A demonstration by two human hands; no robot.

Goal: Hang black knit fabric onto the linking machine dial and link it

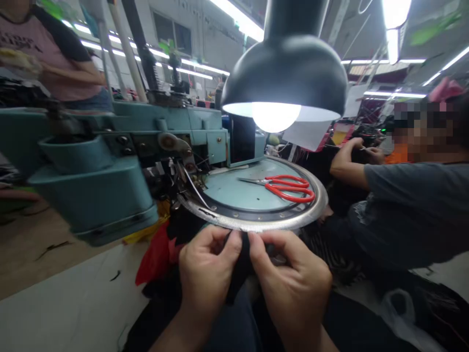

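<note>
Two bare hands, left hand [207,278], right hand [293,288], forearms uncovered, no rings

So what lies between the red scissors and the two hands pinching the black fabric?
Head view: only the toothed metal ring at the dial's front edge separates scissors from fabric.

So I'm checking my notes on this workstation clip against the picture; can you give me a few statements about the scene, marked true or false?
1. Both hands pinch a piece of black fabric just below the toothed metal ring. True: left hand and right hand grip it together.
2. The red-handled scissors are in the right hand. False: they lie on the round blue plate inside the ring.
3. The lamp above the plate is lit. True.
4. The scissors lie open wide. False: their blades are closed.
5. A person in a grey shirt sits to the right. True.
</note>
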